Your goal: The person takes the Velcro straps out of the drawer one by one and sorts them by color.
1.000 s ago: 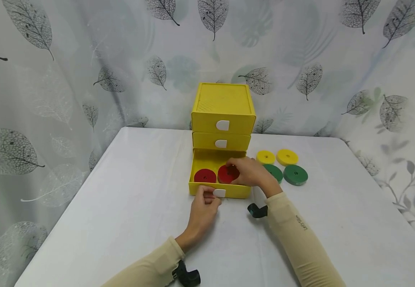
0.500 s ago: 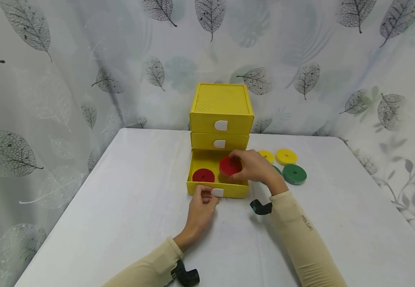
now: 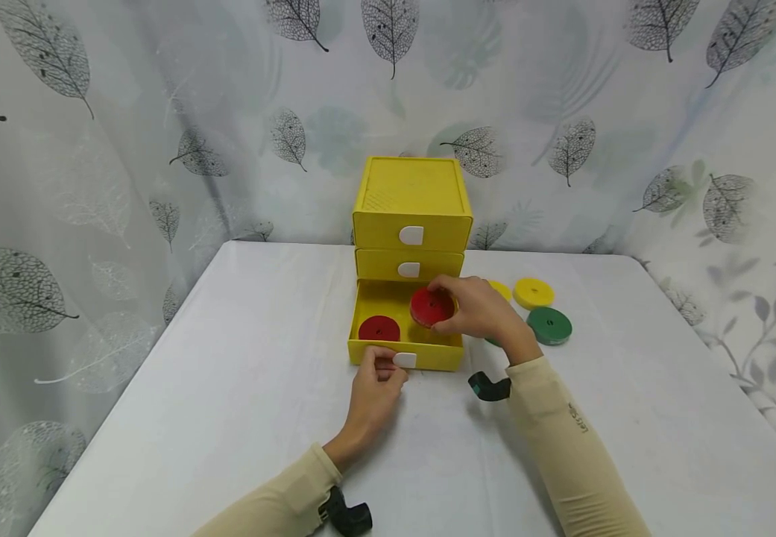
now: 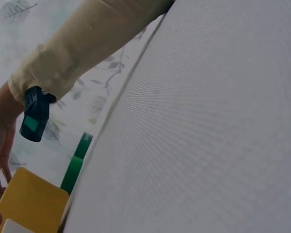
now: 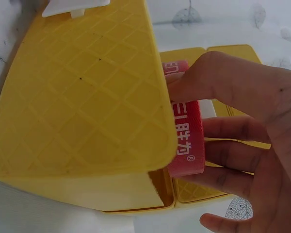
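Note:
My right hand [image 3: 481,307] pinches a red tape roll [image 3: 430,307] between thumb and fingers, inside the pulled-out bottom drawer [image 3: 451,360] of a yellow drawer unit. White lettering shows along the side of this roll [image 5: 186,141] in the right wrist view, where the drawer front [image 5: 87,92] hides part of it. A second red tape roll [image 3: 379,328] lies flat in the drawer's left front corner. My left hand [image 3: 374,395] holds the drawer at its front, fingers beside the white tab [image 3: 404,360].
Two yellow rolls, one a yellow roll [image 3: 532,293] in full view, lie on the white table [image 3: 260,358] right of the unit. A green roll [image 3: 552,326] is in front, another mostly hidden behind my right hand. The upper drawers [image 3: 414,233] are closed. A leaf-patterned curtain [image 3: 240,97] hangs behind.
My right hand has raised the right-hand red tape roll from the drawer floor and shifted it slightly back. The left hand has kept its place at the drawer front.

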{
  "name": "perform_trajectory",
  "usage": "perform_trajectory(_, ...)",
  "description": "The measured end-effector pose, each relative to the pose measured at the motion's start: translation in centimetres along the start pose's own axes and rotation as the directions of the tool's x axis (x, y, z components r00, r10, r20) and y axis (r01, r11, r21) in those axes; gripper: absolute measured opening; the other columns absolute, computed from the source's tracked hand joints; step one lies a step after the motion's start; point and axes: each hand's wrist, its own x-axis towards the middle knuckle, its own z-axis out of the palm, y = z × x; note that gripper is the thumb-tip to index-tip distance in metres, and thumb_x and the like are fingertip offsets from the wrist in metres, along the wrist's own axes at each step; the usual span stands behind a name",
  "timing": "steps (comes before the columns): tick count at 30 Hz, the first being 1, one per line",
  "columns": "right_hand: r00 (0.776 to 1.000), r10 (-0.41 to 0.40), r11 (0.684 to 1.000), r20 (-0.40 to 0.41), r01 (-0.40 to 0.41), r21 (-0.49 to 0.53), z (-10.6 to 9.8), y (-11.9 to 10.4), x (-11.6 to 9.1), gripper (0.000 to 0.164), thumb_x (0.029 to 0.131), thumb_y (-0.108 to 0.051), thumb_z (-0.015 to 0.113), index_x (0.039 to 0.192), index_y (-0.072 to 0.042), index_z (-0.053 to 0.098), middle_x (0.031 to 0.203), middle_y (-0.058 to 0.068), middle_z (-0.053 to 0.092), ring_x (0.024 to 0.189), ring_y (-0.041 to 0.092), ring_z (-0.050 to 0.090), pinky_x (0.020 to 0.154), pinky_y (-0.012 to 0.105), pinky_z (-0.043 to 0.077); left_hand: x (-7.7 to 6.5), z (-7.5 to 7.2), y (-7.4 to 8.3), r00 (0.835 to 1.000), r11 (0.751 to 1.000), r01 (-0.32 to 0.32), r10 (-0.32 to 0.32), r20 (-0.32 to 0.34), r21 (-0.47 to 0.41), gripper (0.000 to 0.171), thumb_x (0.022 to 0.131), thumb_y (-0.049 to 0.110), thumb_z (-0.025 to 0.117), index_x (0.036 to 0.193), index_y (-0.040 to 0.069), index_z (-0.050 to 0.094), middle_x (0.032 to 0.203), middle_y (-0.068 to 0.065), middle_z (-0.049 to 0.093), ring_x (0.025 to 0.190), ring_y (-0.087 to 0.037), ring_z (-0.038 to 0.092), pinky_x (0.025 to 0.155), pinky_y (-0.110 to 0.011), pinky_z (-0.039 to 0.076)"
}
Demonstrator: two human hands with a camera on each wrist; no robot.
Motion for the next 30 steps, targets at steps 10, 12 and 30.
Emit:
perform_trajectory(10, 1.000, 0.014, 1.000, -0.008, -0.014, 0.025, -0.6, -0.6, -0.6, 0.058, 0.078, -0.022, 0.085, 0.131, -0.010, 0.064, 0.118, 0.006, 0.069, 0.104, 0.026, 0.061, 0.088, 0.041, 0.057, 0.0, -0.1, 0.0, 1.000, 1.000, -0.008, 0.008, 0.009, -0.008, 0.027, 0.098, 0.006, 0.062, 0.124, 0.004, 0.054, 0.115, -0.018, 0.059, 0.097, -0.023, 0.059, 0.087, -0.029, 0.052)
perform_trajectory(12, 1.000, 0.016, 1.000, -0.010, -0.016, 0.022, -0.7, -0.6, -0.7, 0.057, 0.079, -0.022, 0.084, 0.131, -0.010, 0.064, 0.118, 0.006, 0.069, 0.104, 0.026, 0.060, 0.088, 0.042, 0.057, 0.0, -0.2, 0.0, 1.000, 1.000, -0.007, 0.008, 0.008, -0.009, 0.027, 0.098, 0.006, 0.063, 0.124, 0.004, 0.053, 0.115, -0.018, 0.059, 0.097, -0.023, 0.059, 0.086, -0.029, 0.052)
perform_trajectory(30, 1.000, -0.002, 0.999, -0.004, 0.002, 0.043, -1.6, -1.0, -1.0, 0.058, 0.080, -0.023, 0.085, 0.131, -0.009, 0.063, 0.118, 0.004, 0.069, 0.104, 0.023, 0.061, 0.088, 0.040, 0.057, 0.1, -0.3, 0.0, 1.000, 1.000, -0.014, 0.015, 0.008, -0.016, 0.029, 0.098, 0.006, 0.063, 0.125, 0.003, 0.053, 0.114, -0.017, 0.060, 0.096, -0.024, 0.059, 0.085, -0.028, 0.052)
